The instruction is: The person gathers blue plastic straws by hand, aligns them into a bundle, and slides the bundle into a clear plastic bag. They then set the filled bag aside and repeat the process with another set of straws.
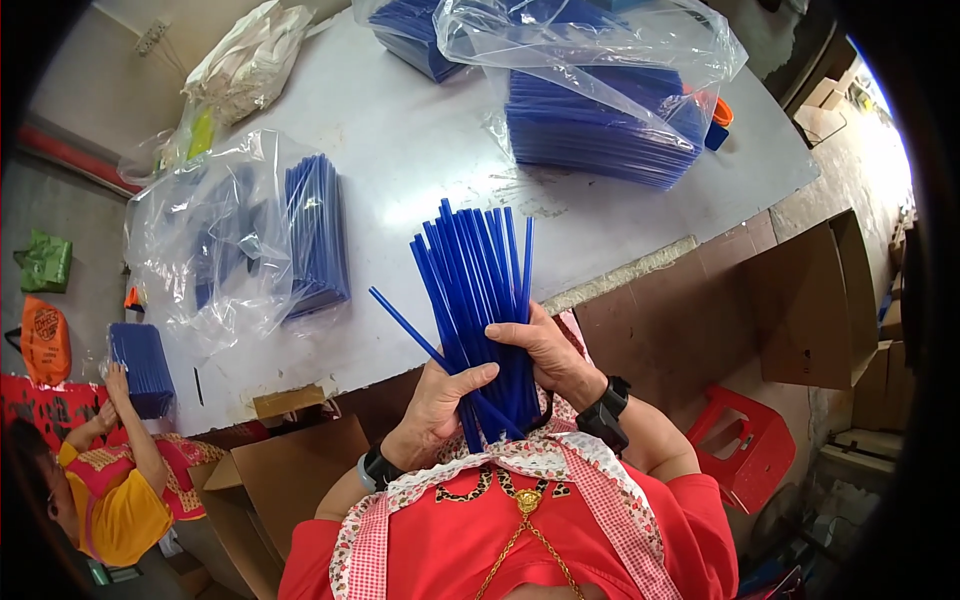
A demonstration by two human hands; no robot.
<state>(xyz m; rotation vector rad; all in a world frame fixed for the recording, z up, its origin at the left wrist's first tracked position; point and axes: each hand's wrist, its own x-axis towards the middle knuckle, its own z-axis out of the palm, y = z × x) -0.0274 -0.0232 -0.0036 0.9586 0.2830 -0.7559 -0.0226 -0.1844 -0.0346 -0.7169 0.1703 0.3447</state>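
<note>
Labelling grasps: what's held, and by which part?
The left hand and right hand together hold a bunch of blue sticks by its lower half.

blue rods (470, 290), floral apron (545, 455), red shirt (430, 540)

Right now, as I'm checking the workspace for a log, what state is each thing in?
Left hand: closed on the blue sticks
Right hand: closed on the blue sticks
Blue sticks: bunched, upper ends uneven, one splayed left
Left clear bag: crumpled, partly over blue stacks
Right clear bag: loose, over a blue stack
White bag: crumpled
Left carton: open
Red stool: upright or tipped, cannot tell
</note>
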